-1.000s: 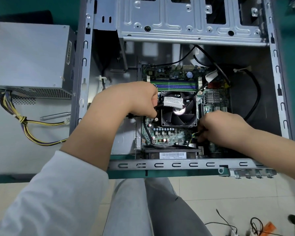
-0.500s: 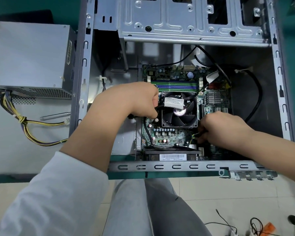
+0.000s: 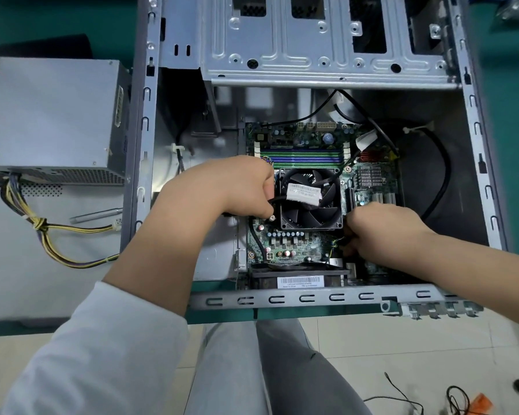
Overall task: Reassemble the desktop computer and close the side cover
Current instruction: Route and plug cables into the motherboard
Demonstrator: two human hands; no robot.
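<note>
Computer case (image 3: 146, 121) lies on its side on the green tabletop (image 3: 510, 145), side cover off, inside open to the camera. Motherboard (image 3: 294, 244) sits flat on the case floor, cooler fan (image 3: 310, 199) in the middle of it, white label across the fan hub; label text too small to read. Drive cage (image 3: 321, 52) spans the far end, top cut off by the frame edge. Left hand (image 3: 234, 187) at the fan's left edge, fingers curled down, a black cable (image 3: 253, 232) running out from under it and looping down the board; fingertips hidden, so cannot tell whether it actually grips the cable or only rests there. Right hand (image 3: 381, 229) at the fan's lower right corner, fingers curled inward around something small and dark with thin wires; looks like a connector, but the hand covers most of it, so the grip is unclear. Second fan (image 3: 300, 275) with a barcode sticker stands against the near wall of the case, partly hidden by the rail. A thicker black cable (image 3: 442, 175) curves along the bare right side of the case floor. Outside, left of the case: power supply (image 3: 51, 118) on a grey panel, its yellow and black wire bundle (image 3: 42, 229) tied and trailing toward the case. Loose wires (image 3: 402, 393) and an orange bit on the floor at lower right, cropped.
</note>
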